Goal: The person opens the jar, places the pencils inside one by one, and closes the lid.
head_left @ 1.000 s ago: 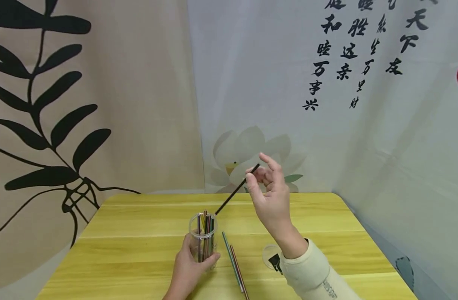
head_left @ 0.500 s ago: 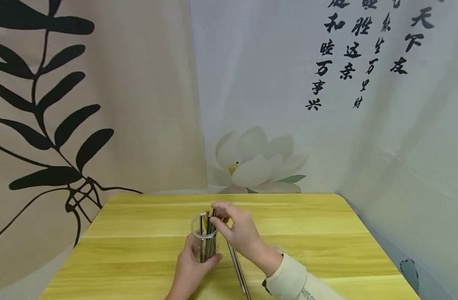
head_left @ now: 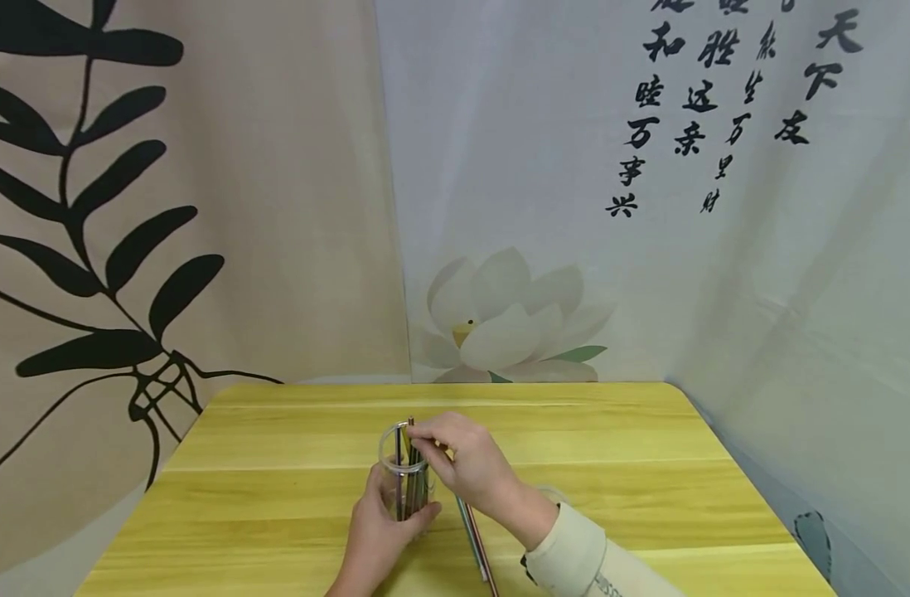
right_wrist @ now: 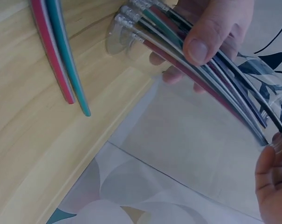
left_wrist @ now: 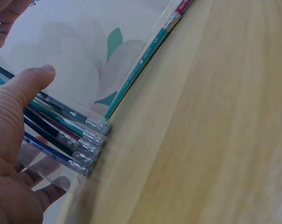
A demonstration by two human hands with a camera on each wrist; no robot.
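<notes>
Inside clear cup (head_left: pixel 407 470), pencils (left_wrist: pixel 66 117) near-upright, eraser ends (left_wrist: pixel 96 124) down

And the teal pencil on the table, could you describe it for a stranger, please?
In the head view, on the yellow wooden table, look right of the clear cup. The teal pencil lies loose there beside a red pencil; of this pair, it is the left one.

- We cannot tell whether the right hand (head_left: pixel 470 466) pinches anything at the rim of the clear cup (head_left: pixel 404 470).
- We glimpse only a sliver of a black object (head_left: pixel 527 568) behind the pale sleeve (head_left: pixel 578 551).
- The bottom edge crops our head view of the red pencil (head_left: pixel 481 541).
- Lettering on the teal pencil (left_wrist: pixel 137 72) is too small for us to read.
</notes>
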